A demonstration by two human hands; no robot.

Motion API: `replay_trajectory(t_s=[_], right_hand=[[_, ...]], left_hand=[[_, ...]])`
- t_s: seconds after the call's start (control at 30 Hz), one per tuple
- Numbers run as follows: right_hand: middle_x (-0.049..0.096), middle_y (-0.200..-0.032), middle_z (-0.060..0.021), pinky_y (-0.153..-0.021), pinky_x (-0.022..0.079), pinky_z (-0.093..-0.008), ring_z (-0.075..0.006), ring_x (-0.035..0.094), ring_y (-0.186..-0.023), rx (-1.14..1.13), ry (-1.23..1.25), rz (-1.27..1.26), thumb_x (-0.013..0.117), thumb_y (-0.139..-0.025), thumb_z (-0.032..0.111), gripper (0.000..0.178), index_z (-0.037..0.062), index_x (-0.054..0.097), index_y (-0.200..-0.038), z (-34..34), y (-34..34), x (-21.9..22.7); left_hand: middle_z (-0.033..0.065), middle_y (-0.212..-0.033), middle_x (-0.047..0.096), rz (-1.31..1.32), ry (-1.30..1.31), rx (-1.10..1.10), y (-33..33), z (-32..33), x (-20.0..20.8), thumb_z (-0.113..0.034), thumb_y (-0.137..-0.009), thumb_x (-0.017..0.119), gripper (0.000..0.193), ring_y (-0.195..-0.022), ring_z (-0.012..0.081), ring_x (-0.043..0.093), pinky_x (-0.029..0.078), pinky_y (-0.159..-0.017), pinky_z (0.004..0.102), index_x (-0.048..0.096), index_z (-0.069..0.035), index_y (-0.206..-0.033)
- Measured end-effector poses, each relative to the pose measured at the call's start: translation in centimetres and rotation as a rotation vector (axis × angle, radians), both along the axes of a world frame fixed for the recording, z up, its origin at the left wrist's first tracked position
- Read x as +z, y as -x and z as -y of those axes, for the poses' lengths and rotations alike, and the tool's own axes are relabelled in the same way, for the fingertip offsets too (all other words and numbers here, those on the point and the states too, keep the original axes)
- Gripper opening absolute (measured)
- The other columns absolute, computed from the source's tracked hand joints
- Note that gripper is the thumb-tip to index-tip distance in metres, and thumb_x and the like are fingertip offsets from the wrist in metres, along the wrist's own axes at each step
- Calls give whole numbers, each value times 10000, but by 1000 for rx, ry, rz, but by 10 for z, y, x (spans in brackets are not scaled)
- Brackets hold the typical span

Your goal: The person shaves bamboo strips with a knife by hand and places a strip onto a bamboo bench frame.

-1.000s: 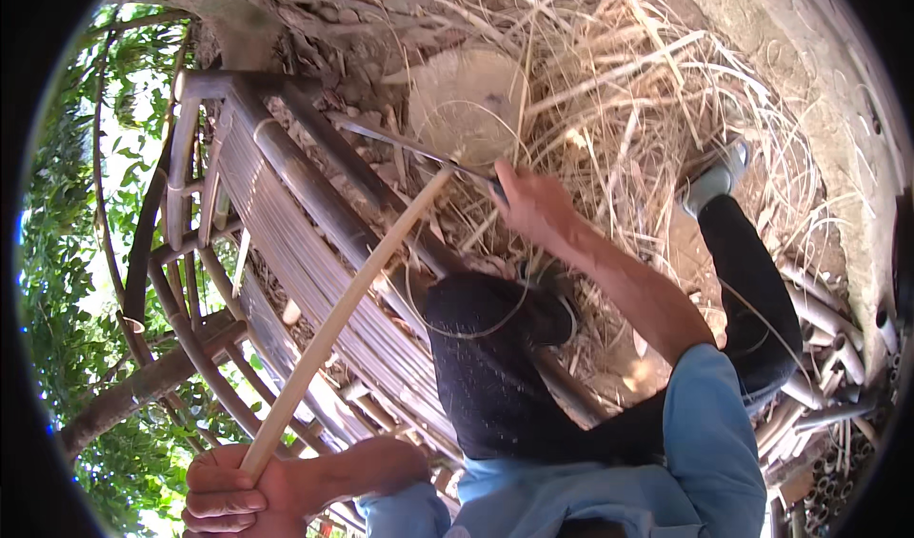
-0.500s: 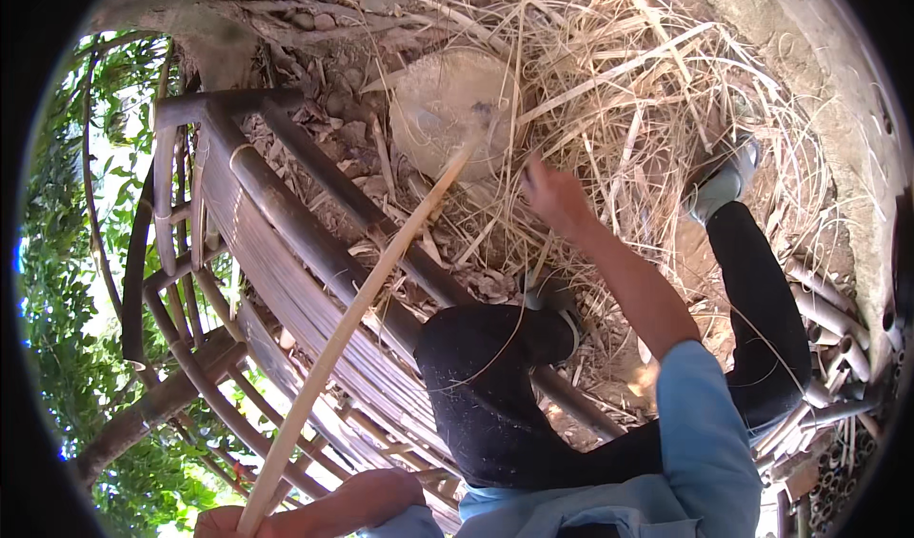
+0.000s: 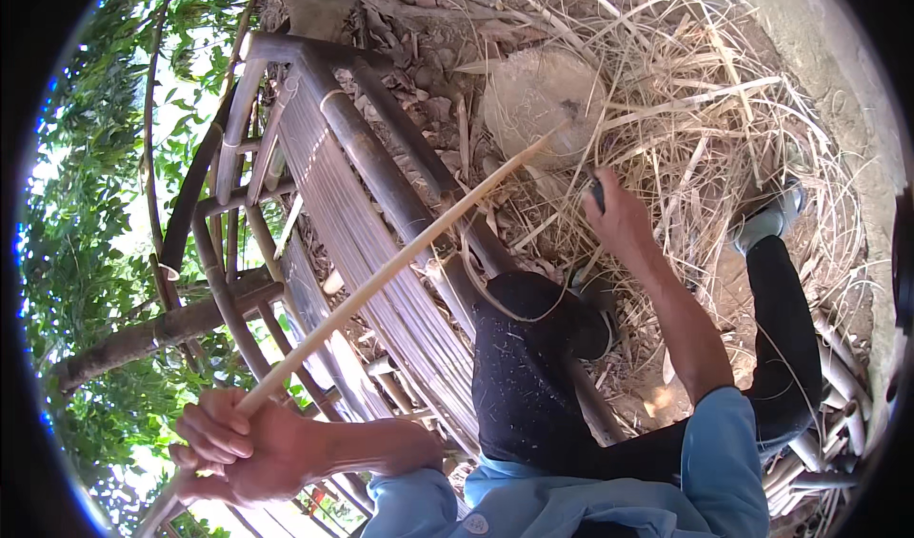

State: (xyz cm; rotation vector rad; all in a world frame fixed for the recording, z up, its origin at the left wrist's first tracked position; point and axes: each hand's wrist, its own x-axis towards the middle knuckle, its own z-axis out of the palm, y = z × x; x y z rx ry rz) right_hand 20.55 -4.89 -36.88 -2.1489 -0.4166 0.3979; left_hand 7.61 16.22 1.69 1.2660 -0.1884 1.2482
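Observation:
My left hand [image 3: 228,448] is wrapped round a long pale bamboo strip [image 3: 381,273] at the lower left. From there the strip slants up and right, its far tip over the round chopping block [image 3: 519,100]. My right hand [image 3: 624,216] is closed on a dark tool handle [image 3: 597,193], just below and right of the block. Whatever extends from that handle is too hard to make out. A thin curled shaving hangs over my knee.
A brown bamboo bench [image 3: 357,190] lies to the left of my legs. Pale shavings [image 3: 685,129] heap up right of the block, beside a wall [image 3: 833,71]. Bamboo tubes [image 3: 838,376] are stacked at the lower right, and green leaves [image 3: 95,224] fill the far left.
The view has swung, shifting the scene rightward. My left hand has come up and more fully into view, still round the strip. The dark handle in my right hand now shows more clearly.

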Motion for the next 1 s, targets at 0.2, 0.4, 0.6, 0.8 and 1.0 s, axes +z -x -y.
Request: replay_trajectory(t_s=[0.2, 0.4, 0.6, 0.8, 1.0], right_hand=[[588, -666, -97, -301, 389, -268, -103, 521, -436, 215, -263, 222, 563, -1062, 281, 225, 60, 522, -1071, -28, 51, 133], [610, -735, -102, -377, 483, -292, -141, 576, -491, 227, -267, 339, 644, -1010, 214, 180, 49, 574, -1009, -37, 67, 145], [573, -645, -71, -367, 442, -298, -147, 529, -466, 242, -109, 268, 590, -1042, 224, 163, 72, 531, -1043, -33, 39, 98], [584, -719, -88, -343, 436, -310, -179, 586, -492, 127, -81, 338, 611, -994, 174, 130, 105, 532, -1070, -30, 13, 47], [636, -833, -109, -368, 488, -264, -144, 581, -495, 264, -108, 80, 634, -981, 132, 117, 72, 534, -981, -27, 26, 59]], left_hand=[[2, -611, 299, -48, -57, 259, 9, 9, -9, -467, -1109, 384, 494, -497, 114, 264, 245, -427, 278, 441, -96, -788], [-2, -608, 278, -37, -16, 323, 18, 9, -17, -471, -1099, 421, 484, -492, 109, 242, 215, -419, 267, 426, -100, -788], [-1, -602, 267, -46, -20, 398, 21, -2, -17, -421, -1107, 422, 463, -493, 109, 238, 229, -417, 261, 387, -114, -763], [-1, -584, 263, -50, -15, 344, 15, -14, -13, -438, -1112, 380, 492, -487, 113, 237, 234, -427, 260, 354, -144, -719], [-4, -581, 265, -28, -32, 290, 28, -23, -13, -410, -1108, 396, 473, -490, 115, 215, 229, -453, 273, 355, -142, -720]])
